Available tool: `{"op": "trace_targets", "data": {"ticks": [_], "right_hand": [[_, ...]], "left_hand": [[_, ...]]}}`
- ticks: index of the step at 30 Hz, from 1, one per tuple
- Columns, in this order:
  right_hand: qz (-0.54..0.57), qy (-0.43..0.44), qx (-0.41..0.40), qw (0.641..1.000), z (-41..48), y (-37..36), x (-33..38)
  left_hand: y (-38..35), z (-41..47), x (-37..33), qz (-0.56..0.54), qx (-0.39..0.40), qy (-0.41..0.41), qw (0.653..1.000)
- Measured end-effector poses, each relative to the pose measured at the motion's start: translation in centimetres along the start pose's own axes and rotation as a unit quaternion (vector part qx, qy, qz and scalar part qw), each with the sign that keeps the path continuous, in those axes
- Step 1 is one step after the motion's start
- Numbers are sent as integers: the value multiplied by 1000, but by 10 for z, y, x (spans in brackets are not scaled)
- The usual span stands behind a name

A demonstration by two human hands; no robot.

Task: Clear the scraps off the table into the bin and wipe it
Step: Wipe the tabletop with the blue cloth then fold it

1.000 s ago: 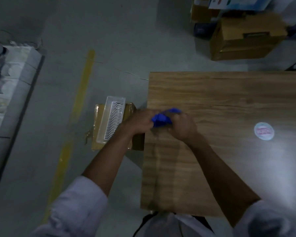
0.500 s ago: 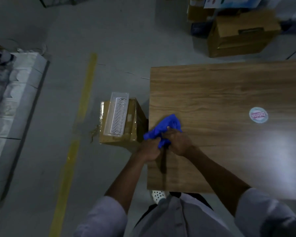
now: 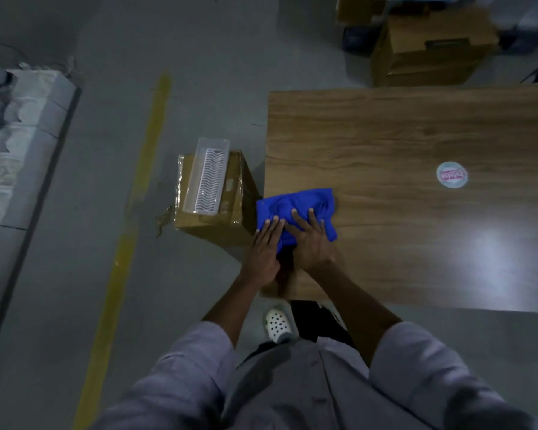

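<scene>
A blue cloth [image 3: 295, 206] lies spread at the near left corner of the wooden table [image 3: 401, 144], its left edge hanging slightly past the table's side. My left hand [image 3: 263, 252] presses flat on the cloth's left part with straight fingers. My right hand [image 3: 311, 240] lies flat beside it, fingers stretched over the cloth's middle. A round white and pink sticker [image 3: 452, 175] is on the table to the right.
A cardboard box [image 3: 233, 212] stands on the floor against the table's left side, with a clear plastic tray [image 3: 207, 176] on top. More cardboard boxes [image 3: 429, 54] stand beyond the table's far edge. A yellow floor line [image 3: 131, 218] runs on the left.
The cloth was bunched between both hands; now it lies spread on the table with both hands flat on it.
</scene>
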State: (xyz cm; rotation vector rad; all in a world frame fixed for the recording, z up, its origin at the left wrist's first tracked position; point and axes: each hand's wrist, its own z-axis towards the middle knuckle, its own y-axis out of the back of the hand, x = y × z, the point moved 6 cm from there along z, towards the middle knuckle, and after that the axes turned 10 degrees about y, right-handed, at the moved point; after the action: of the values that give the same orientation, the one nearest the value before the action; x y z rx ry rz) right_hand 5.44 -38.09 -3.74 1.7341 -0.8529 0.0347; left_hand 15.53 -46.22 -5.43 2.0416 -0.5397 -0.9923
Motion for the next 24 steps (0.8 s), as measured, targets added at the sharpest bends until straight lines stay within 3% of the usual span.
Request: {"op": "trace_targets", "data": {"ticks": [4,7,9,11,12,14,16,18,19,20,21,22,24], "right_hand": [[69,75,6,995,-47,-33,21],[81,100,-33,991,-83,-53,28],[52,87,7,995,-104,-45,36],[-6,68,99,993,-123,-35,42],[-30,54,100,993,-129,-25,41],[-38,24,11,999,-135,11,46],[-32,29,-154,987,-129,57,59],[-11,70,-271,960,-111,91,74],[-12,79,-284,956,-99,98,81],[-32,87,-277,956,-89,101,89],[-65,96,-250,961,-81,96,97],[-104,110,-193,969,-72,85,102],[-174,137,36,974,-62,41,101]], "left_hand": [[-21,-70,20,-88,-21,-7,996],[-25,-110,25,-131,16,22,991],[-20,-123,30,-144,79,57,985],[-5,-136,28,-201,120,71,970],[6,-142,25,-244,111,77,960],[28,-147,21,-335,38,114,935],[40,-142,28,-464,-76,191,862],[28,-137,44,-605,-146,322,714],[17,-138,49,-659,-141,390,627],[3,-140,51,-699,-127,442,548],[-6,-143,51,-721,-123,470,495],[-14,-146,52,-725,-129,486,471],[-23,-150,55,-704,-139,504,481]]}}
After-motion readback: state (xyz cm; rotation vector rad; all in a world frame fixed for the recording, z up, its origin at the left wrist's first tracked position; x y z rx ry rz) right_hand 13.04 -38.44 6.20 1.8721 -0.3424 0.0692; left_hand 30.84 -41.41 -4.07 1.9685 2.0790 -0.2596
